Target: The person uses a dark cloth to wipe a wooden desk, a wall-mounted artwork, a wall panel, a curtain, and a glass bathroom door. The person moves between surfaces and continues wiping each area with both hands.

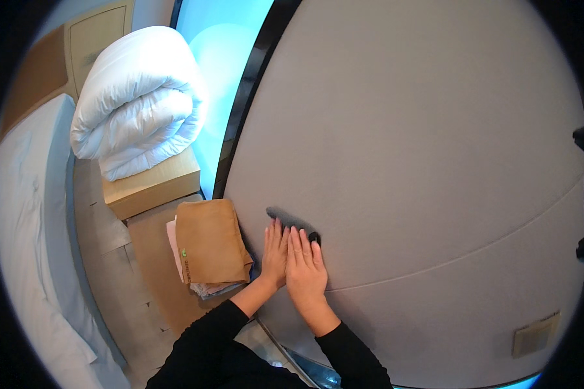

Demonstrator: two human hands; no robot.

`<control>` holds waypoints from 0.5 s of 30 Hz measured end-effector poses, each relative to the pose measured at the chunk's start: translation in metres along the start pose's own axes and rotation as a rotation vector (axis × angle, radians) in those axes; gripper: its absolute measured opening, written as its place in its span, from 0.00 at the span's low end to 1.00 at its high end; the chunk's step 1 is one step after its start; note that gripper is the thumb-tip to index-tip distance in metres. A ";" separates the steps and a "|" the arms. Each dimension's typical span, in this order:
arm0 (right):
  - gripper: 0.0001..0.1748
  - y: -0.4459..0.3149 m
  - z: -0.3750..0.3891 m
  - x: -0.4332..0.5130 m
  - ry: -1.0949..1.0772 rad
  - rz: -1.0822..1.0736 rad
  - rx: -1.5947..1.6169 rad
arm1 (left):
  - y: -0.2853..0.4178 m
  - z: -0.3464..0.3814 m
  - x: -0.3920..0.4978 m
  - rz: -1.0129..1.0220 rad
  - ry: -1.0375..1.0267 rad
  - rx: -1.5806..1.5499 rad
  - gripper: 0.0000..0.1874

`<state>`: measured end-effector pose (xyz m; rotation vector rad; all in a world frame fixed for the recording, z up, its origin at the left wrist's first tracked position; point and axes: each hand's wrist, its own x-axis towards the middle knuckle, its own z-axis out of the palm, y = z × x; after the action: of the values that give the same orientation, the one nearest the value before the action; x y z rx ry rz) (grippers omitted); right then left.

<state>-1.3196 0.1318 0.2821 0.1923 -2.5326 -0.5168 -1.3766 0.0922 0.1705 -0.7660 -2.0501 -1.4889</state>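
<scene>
My left hand and my right hand lie side by side, fingers extended and close together, at the lower edge of a grey cylindrical item. This item rests against the large beige-grey surface and has a dark round part near its right end, by my right fingertips. Both hands seem to touch it, but whether either grips it cannot be told. To the left of my left hand is a stack of folded cloth with a brown folded garment on top, bearing writing.
A rolled white duvet sits on a light wooden cabinet at the upper left. A bed with a pale sheet runs along the left edge. A small square plate is at the lower right of the beige-grey surface.
</scene>
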 end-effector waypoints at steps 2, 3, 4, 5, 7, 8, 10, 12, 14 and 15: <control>0.26 0.006 -0.007 0.016 -0.014 0.035 0.011 | 0.002 -0.003 0.029 0.028 0.031 0.058 0.28; 0.25 0.012 -0.012 0.030 0.014 0.074 0.007 | 0.006 -0.003 0.053 0.083 0.078 0.055 0.28; 0.23 0.021 -0.017 0.045 0.120 0.101 0.000 | 0.010 -0.006 0.077 0.102 0.100 0.048 0.27; 0.22 0.028 -0.023 0.060 0.170 0.157 -0.003 | 0.016 -0.008 0.100 0.087 0.090 0.061 0.26; 0.21 0.035 -0.031 0.081 0.304 0.171 -0.101 | 0.024 -0.009 0.133 0.127 0.125 0.054 0.26; 0.21 0.038 -0.032 0.083 0.264 0.196 -0.139 | 0.022 -0.009 0.140 0.161 0.150 0.037 0.26; 0.21 0.033 -0.026 0.073 0.269 0.117 -0.088 | 0.013 -0.005 0.125 0.229 0.251 -0.018 0.27; 0.23 0.023 -0.004 0.045 0.110 0.060 0.002 | -0.009 0.007 0.082 0.144 0.180 -0.012 0.33; 0.25 0.007 0.023 0.003 -0.021 -0.025 0.031 | -0.024 0.020 0.007 -0.014 -0.012 0.075 0.36; 0.26 0.000 0.033 -0.022 -0.081 -0.082 0.008 | -0.024 0.029 -0.031 -0.127 -0.172 0.197 0.35</control>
<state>-1.3189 0.1473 0.2456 0.2844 -2.6149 -0.5562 -1.3726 0.1094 0.1255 -0.7179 -2.3722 -1.2990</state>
